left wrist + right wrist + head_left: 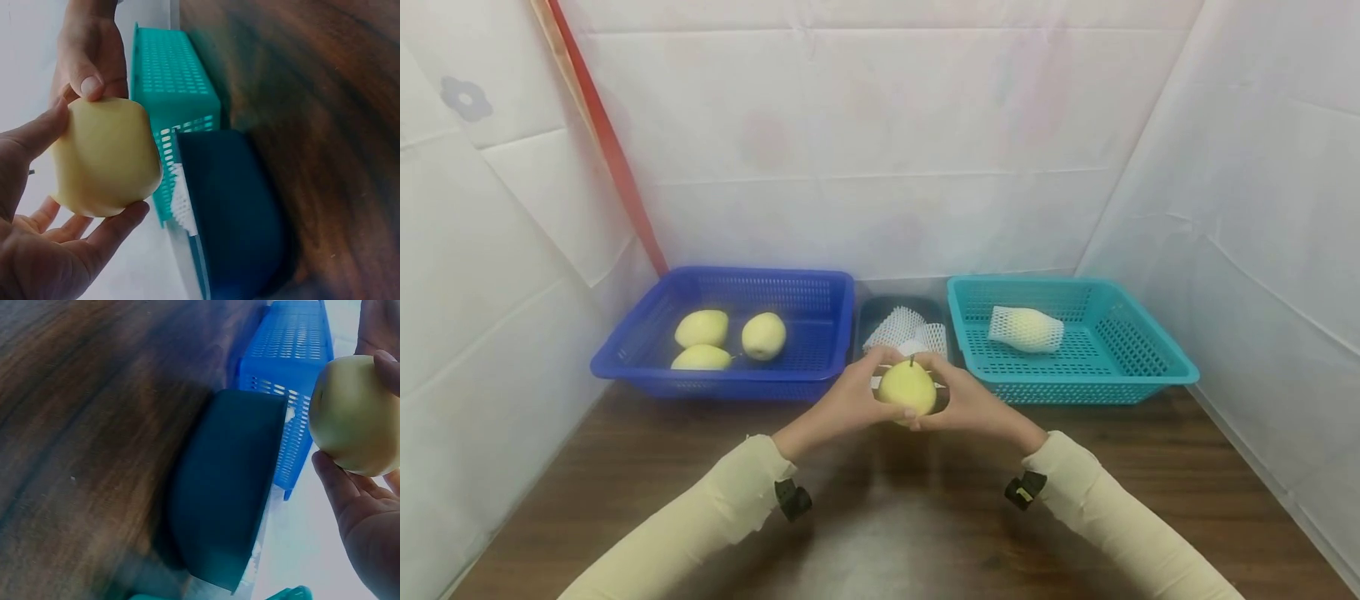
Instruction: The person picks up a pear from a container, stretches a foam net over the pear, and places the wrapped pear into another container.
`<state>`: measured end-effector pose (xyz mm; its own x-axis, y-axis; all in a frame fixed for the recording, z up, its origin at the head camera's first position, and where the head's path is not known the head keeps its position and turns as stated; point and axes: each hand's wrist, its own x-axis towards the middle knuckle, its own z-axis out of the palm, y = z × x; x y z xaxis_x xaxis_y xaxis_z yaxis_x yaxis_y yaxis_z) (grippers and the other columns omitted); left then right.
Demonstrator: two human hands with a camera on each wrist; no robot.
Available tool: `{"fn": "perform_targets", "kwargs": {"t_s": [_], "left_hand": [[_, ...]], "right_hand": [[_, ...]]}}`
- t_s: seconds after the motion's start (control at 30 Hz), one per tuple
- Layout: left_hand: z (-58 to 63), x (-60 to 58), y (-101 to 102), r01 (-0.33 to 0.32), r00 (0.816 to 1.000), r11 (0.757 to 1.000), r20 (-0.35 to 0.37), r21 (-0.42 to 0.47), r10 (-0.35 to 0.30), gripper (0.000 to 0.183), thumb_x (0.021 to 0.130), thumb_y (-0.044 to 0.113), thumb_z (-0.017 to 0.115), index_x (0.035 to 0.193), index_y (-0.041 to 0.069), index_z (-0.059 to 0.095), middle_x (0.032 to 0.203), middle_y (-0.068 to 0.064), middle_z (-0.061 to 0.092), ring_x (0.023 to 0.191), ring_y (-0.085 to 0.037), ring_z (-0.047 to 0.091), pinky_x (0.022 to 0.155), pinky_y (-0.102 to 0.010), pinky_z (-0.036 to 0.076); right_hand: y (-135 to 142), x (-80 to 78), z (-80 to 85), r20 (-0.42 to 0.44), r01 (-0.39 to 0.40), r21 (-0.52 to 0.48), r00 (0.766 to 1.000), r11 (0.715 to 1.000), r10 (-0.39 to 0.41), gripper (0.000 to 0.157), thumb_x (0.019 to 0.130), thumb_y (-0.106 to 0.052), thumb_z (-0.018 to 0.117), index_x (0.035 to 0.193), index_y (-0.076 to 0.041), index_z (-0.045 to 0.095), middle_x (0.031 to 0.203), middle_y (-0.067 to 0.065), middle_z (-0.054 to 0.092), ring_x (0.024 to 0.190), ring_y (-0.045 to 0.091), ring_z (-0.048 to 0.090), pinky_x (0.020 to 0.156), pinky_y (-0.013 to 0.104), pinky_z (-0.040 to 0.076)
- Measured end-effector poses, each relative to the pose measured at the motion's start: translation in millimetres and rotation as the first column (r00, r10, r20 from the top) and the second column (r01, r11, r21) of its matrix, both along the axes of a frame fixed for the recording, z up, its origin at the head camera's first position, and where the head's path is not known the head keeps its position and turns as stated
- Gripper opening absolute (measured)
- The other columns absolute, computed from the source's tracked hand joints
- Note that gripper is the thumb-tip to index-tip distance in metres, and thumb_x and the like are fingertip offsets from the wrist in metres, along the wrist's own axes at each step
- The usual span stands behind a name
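Around the work, pale sheets wall the back and both sides, a red strip slanting down the left of the back one. Below them lies the brown table; its wood runs from the containers' fronts toward the person, with the forearms reaching across it. Two baskets stand at the back, one blue on the left and one teal on the right, rims near the back sheet. One dark tray sits between them, just beside each, leaving little room at its sides; in the head view the hands hide part of its front. The left hand and right hand together grip one bare pear between thumbs and fingers, off the table and before the tray. Three loose pears lie in the blue basket, one netted pear in the teal. White nets, too overlapped to count, fill the tray.
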<state>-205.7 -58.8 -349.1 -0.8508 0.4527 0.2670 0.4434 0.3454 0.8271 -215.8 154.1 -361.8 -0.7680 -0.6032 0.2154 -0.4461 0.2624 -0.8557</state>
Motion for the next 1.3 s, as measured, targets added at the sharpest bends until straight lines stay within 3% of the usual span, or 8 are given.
{"fn": "perform_targets", "kwargs": {"t_s": [0.2, 0.43, 0.57, 0.63, 0.8, 0.87, 1.3], "left_hand": [[-13.1, 2.0, 2, -0.013, 1.000, 1.000, -0.019, -0.001, 0.013, 0.061, 0.065, 0.020, 0.088, 0.113, 0.013, 0.052, 0.116, -0.005, 0.060, 0.114, -0.032, 0.055, 0.086, -0.043, 0.050], [-24.2, 2.2, 3, 0.002, 1.000, 1.000, 0.000, 0.012, -0.002, 0.061, 0.064, 0.018, 0.088, 0.112, 0.012, 0.051, 0.113, -0.007, 0.060, 0.110, -0.032, 0.057, 0.082, -0.040, 0.051], [-26.3, 2.4, 2, 0.008, 1.000, 1.000, -0.010, 0.009, -0.007, 0.062, 0.062, 0.019, 0.089, 0.111, 0.012, 0.051, 0.113, -0.006, 0.060, 0.109, -0.030, 0.058, 0.082, -0.040, 0.050], [-26.7, 3.3, 2, 0.011, 1.000, 1.000, -0.014, 0.008, -0.011, 0.063, 0.061, 0.019, 0.090, 0.111, 0.011, 0.051, 0.111, -0.006, 0.060, 0.106, -0.028, 0.058, 0.082, -0.040, 0.049], [-28.6, 5.8, 2, 0.008, 1.000, 1.000, -0.019, -0.003, -0.008, 0.065, 0.060, 0.020, 0.090, 0.111, 0.011, 0.052, 0.108, -0.004, 0.060, 0.101, -0.021, 0.057, 0.082, -0.038, 0.048], [-29.1, 7.0, 1, 0.011, 1.000, 1.000, -0.016, -0.012, -0.011, 0.065, 0.059, 0.021, 0.091, 0.111, 0.011, 0.052, 0.109, -0.004, 0.060, 0.101, -0.020, 0.057, 0.082, -0.038, 0.048], [-36.9, 8.4, -1, 0.060, 0.998, 0.996, 0.001, -0.059, -0.060, 0.066, 0.059, 0.022, 0.091, 0.110, 0.010, 0.052, 0.103, -0.001, 0.060, 0.095, -0.016, 0.055, 0.081, -0.035, 0.046]], "right_hand": [[2, 0.5, -9.8, -0.039, -0.010, 0.037, 0.999, 0.999, 0.012, 0.072, 0.072, -0.017, 0.084, 0.132, -0.014, 0.045, 0.124, 0.001, 0.052, 0.112, 0.020, 0.052, 0.086, 0.036, 0.050], [4, 1.2, -23.0, -0.071, -0.006, 0.079, 0.997, 0.997, 0.012, 0.071, 0.073, -0.024, 0.083, 0.132, -0.016, 0.045, 0.122, -0.003, 0.054, 0.106, 0.017, 0.053, 0.087, 0.036, 0.048], [3, 3.4, -26.9, -0.089, 0.015, 0.080, 0.996, 0.997, -0.007, 0.071, 0.073, -0.028, 0.083, 0.132, -0.019, 0.045, 0.122, -0.007, 0.053, 0.106, 0.013, 0.052, 0.088, 0.034, 0.048], [0, 10.8, -19.0, -0.084, 0.024, 0.079, 0.996, 0.997, -0.018, 0.070, 0.073, -0.024, 0.083, 0.132, -0.016, 0.046, 0.122, -0.005, 0.054, 0.105, 0.014, 0.052, 0.087, 0.035, 0.048], [0, 13.0, -22.0, -0.119, 0.040, 0.091, 0.993, 0.995, -0.029, 0.070, 0.072, -0.026, 0.084, 0.130, -0.015, 0.047, 0.120, -0.006, 0.054, 0.104, 0.014, 0.051, 0.087, 0.036, 0.048], [2, 7.7, -32.1, -0.150, 0.035, 0.093, 0.988, 0.995, -0.020, 0.072, 0.071, -0.032, 0.084, 0.130, -0.017, 0.047, 0.120, -0.008, 0.054, 0.104, 0.013, 0.051, 0.086, 0.034, 0.048], [2, 10.2, -41.1, -0.157, -0.005, 0.117, 0.987, 0.993, 0.024, 0.070, 0.071, -0.030, 0.084, 0.128, -0.013, 0.047, 0.116, -0.005, 0.055, 0.102, 0.014, 0.052, 0.084, 0.032, 0.049]]}}
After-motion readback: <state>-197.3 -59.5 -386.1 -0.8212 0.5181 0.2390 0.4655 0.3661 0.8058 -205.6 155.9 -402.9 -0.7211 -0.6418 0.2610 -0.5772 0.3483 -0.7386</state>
